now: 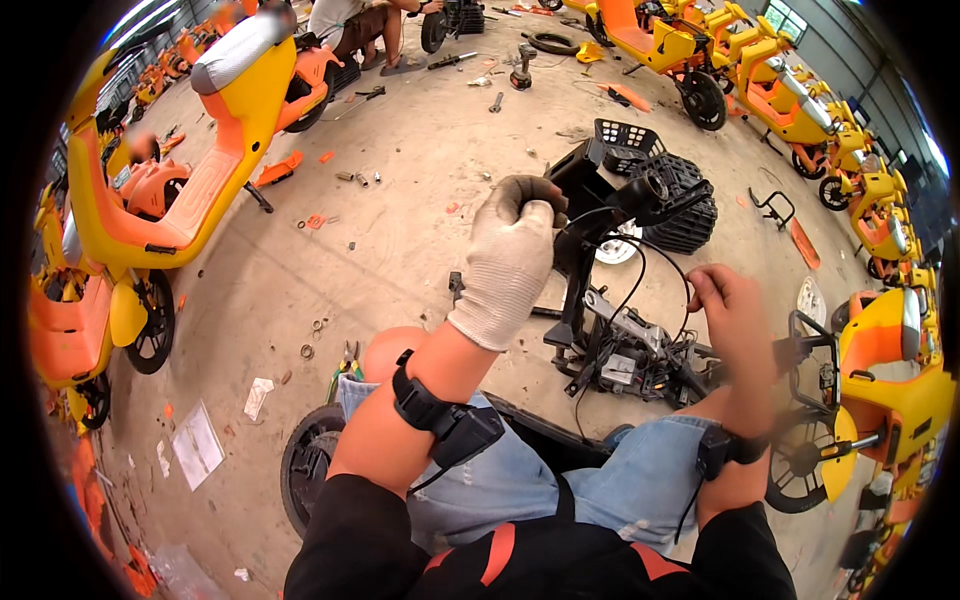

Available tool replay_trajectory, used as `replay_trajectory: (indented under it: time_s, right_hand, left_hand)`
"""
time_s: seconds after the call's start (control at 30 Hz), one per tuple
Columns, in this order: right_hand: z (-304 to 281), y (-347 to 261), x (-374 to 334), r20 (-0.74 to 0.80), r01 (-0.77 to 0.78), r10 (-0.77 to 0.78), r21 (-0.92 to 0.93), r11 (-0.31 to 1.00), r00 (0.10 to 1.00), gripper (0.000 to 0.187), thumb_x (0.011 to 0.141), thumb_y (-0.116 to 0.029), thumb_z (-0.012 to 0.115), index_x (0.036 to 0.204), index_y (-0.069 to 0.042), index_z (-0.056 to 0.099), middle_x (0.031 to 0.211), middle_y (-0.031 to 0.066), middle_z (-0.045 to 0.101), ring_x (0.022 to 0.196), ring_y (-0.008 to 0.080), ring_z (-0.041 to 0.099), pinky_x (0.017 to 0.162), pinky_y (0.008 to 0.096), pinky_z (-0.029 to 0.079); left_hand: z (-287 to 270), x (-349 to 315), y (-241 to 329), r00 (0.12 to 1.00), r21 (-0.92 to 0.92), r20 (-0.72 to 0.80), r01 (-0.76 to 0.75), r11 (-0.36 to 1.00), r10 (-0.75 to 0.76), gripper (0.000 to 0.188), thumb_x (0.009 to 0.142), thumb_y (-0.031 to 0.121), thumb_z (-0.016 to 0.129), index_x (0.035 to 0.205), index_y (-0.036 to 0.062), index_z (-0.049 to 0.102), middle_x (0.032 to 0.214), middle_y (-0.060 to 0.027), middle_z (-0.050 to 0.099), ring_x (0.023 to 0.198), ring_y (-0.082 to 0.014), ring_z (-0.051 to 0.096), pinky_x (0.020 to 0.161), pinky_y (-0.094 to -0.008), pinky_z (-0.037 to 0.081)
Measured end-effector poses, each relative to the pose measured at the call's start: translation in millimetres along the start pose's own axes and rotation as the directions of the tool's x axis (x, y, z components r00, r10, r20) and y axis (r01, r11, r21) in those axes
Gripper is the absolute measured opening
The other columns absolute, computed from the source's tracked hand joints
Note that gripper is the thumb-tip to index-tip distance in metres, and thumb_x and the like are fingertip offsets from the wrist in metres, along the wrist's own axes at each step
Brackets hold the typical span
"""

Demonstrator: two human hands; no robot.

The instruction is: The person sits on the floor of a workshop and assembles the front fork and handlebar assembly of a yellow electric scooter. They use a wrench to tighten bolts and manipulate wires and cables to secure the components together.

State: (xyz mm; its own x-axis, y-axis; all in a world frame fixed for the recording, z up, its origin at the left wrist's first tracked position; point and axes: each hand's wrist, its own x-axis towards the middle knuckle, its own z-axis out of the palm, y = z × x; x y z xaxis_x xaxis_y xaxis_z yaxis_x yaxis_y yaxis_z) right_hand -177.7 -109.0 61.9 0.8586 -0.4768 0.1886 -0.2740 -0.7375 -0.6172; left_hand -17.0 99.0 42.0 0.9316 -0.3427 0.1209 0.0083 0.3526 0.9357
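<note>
My left hand (512, 245) wears a whitish knit glove with dark, smudged fingertips. Its fingers are curled closed right beside a black bracket (578, 172) at the top of a stripped scooter frame; what they hold, if anything, is hidden. My right hand (728, 305) is bare, slightly blurred, with thumb and forefinger pinched on a thin black cable (645, 245) that arcs over from the bracket. Below the two hands lies the bared scooter chassis (625, 345) with silver metal parts and a tangle of black wires.
Black plastic baskets (685, 200) lie just behind the frame. A yellow scooter (215, 150) stands at left, another (890, 370) close at right. Pliers (346, 362) lie by my left knee. A cordless impact driver (522, 66) and wrench (496, 102) are farther off; another person (360, 30) sits beyond.
</note>
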Motion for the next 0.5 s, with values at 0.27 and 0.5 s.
replay_trajectory:
  time_s: [0.27, 0.5]
  right_hand:
    - [-43.0, -63.9, -27.1, 0.524, 0.383, -0.255, -0.151, 0.911, 0.813, 0.025, 0.092, -0.028, 0.062, 0.088, -0.004, 0.068, 0.079, 0.0164, 0.067, 0.078, 0.0388, 0.065, 0.069, 0.0454, 0.052]
    - [19.0, 3.5, -16.5, 0.773, 0.467, 0.002, -0.385, 0.796, 0.635, 0.044, 0.095, -0.043, 0.056, 0.087, -0.003, 0.073, 0.08, 0.0174, 0.069, 0.079, 0.0394, 0.067, 0.072, 0.0482, 0.053]
  left_hand:
    - [36.2, 5.3, -17.6, 0.996, 0.024, 0.087, 0.029, 0.999, -0.031, 0.015, 0.096, 0.003, 0.048, 0.097, 0.0028, 0.062, 0.091, -0.0053, 0.067, 0.078, -0.0115, 0.064, 0.071, -0.0238, 0.052]
    - [59.8, 3.4, -44.2, 0.955, 0.26, 0.288, -0.013, 0.966, -0.065, 0.016, 0.092, 0.0, 0.047, 0.093, -0.0005, 0.063, 0.088, -0.0062, 0.066, 0.08, -0.0122, 0.064, 0.076, -0.0254, 0.053]
